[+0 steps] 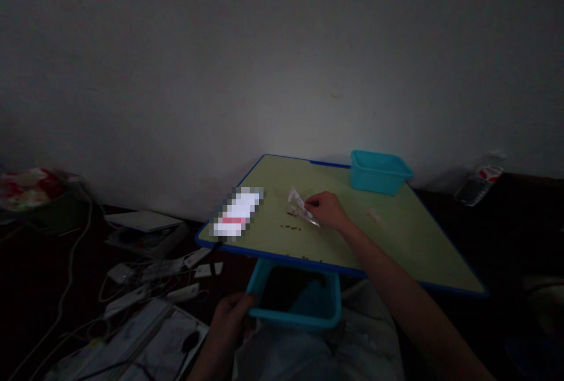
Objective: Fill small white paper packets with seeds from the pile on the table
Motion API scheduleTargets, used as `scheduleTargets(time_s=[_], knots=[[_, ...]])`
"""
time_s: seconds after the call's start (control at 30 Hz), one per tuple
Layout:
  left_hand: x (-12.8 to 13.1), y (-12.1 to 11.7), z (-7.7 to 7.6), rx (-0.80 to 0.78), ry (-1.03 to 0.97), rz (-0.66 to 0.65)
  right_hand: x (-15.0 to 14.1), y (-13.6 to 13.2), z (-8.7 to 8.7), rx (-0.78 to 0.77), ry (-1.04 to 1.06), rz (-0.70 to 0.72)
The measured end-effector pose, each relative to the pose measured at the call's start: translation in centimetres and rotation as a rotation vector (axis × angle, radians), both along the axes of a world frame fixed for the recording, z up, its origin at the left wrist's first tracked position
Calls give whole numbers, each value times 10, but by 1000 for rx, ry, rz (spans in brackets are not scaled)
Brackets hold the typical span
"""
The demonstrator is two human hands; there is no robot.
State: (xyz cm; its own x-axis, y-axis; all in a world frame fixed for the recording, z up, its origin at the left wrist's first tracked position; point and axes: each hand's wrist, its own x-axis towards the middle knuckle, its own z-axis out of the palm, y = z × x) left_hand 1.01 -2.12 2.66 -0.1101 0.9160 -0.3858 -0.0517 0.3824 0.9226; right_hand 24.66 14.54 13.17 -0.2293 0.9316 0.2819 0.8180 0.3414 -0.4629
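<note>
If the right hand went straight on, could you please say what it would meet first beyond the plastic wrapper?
Probably the bright screen, past the plastic wrapper in the right hand; depth unclear.

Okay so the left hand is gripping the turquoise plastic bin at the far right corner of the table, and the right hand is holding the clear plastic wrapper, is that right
Not quite: the head view shows the left hand gripping the other turquoise plastic bin, below the near edge of the table. The right hand is indeed holding the clear plastic wrapper.
</note>
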Motion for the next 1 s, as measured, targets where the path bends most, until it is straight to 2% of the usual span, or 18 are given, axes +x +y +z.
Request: scheduleTargets(time_s=[0.37,0.77,0.9,1.0], knots=[[-3,2,-17,-2,-30,41,0,0,-3,7,-3,74],[-4,3,-20,11,-19,42,2,-5,10,-21,46,59],[-4,3,-19,0,-45,46,4,-6,11,-12,31,8],[-3,3,-19,-1,-37,53,2,-7,9,-23,10,20]])
